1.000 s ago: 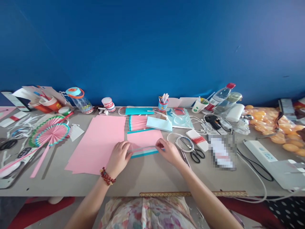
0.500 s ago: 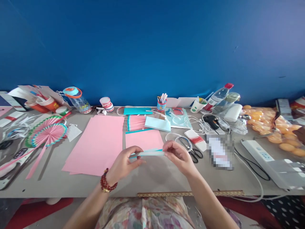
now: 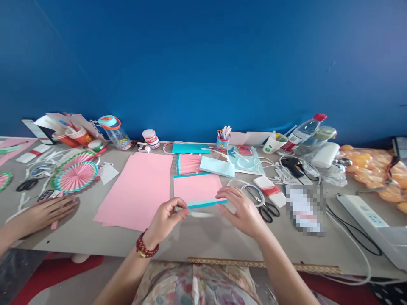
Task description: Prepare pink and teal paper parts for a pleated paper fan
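My left hand (image 3: 165, 219), with a red bead bracelet at the wrist, pinches the left end of a narrow folded paper strip (image 3: 205, 204) with a teal edge. My right hand (image 3: 242, 209) holds the strip's right end with its fingers curled around it. The strip hangs just above the grey table (image 3: 210, 237), in front of a small pink sheet (image 3: 197, 187) with a teal top border. A large pink sheet (image 3: 138, 190) lies to the left of it.
Another person's hand (image 3: 44, 210) rests flat at the left, near a pink pleated paper fan (image 3: 75, 176). Scissors (image 3: 265, 207), cables, a power strip (image 3: 372, 216), a water bottle (image 3: 302, 131), cups and a bag of orange balls (image 3: 378, 165) crowd the right and back.
I have lifted the folded strip off the small pink sheet and brought it toward me. The view shifted, and another person's hand came into sight at the left.
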Available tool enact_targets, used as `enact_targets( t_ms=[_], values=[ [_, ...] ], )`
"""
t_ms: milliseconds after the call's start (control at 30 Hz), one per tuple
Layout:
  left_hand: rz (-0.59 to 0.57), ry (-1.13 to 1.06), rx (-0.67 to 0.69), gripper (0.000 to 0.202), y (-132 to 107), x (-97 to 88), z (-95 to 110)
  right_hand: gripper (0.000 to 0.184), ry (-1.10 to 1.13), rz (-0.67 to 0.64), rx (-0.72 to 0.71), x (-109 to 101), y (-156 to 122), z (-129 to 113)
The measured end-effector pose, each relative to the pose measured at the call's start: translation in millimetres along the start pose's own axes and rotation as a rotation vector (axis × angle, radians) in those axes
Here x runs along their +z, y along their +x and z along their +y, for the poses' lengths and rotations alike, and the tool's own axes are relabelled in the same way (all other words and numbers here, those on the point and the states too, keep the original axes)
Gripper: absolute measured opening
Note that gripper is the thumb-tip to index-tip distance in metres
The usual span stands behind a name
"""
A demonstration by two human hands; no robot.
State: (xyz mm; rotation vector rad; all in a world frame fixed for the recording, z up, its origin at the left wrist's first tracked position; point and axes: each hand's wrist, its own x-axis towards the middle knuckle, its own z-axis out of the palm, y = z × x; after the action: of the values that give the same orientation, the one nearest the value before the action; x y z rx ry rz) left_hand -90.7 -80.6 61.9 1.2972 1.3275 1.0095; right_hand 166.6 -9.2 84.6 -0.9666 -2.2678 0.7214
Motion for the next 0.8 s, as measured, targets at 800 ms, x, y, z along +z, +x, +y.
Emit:
enact_targets(
  t_ms=[800],
  values=[
    [-0.018,-0.183,-0.007,0.025,-8.2,5.5,3.8,0.018,0.450,-0.076,0.226,46.9,-6.6,-22.6]
  ],
)
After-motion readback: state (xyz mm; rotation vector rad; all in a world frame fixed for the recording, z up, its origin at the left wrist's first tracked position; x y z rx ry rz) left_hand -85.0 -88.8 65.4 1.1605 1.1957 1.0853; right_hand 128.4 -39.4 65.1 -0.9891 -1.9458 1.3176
